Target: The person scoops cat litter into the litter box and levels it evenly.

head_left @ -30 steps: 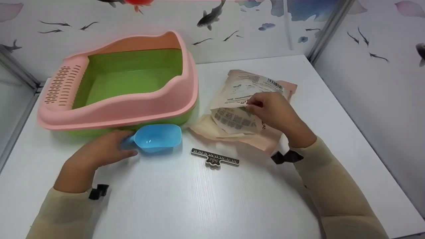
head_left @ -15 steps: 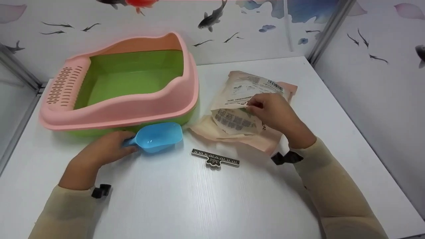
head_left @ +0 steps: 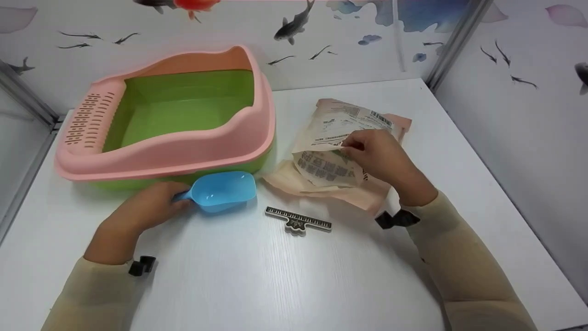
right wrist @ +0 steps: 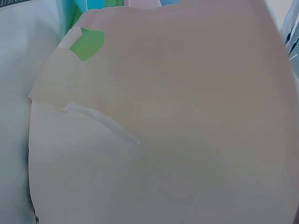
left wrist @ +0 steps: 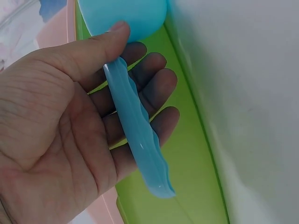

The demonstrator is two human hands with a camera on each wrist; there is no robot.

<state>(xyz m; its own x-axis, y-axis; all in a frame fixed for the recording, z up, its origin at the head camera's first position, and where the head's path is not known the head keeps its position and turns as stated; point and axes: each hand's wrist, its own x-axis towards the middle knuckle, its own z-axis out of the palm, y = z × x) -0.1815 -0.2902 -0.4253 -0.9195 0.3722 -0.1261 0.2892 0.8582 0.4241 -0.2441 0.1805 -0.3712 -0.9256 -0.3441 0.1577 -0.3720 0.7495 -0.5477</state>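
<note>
In the head view my left hand (head_left: 149,207) holds a blue scoop (head_left: 223,191) by its handle, in front of the litter box. The left wrist view shows the thumb across the scoop's neck and the fingers curled behind the ridged handle (left wrist: 135,130). My right hand (head_left: 381,154) pinches the lifted edge of a printed beige paper bag (head_left: 333,122) at its open mouth. Bag paper (right wrist: 187,116) fills most of the right wrist view, where the hand itself is hidden.
A litter box (head_left: 216,145) with pink rim and green base stands at the back left. A black piano-key clip (head_left: 298,219) lies on the white table (head_left: 275,280) between the hands. Patterned walls (head_left: 349,59) close off the back and right.
My left hand has drawn its thumb in on the scoop's handle, and hand and scoop have shifted slightly right. The right hand keeps its pinch on the paper bag.
</note>
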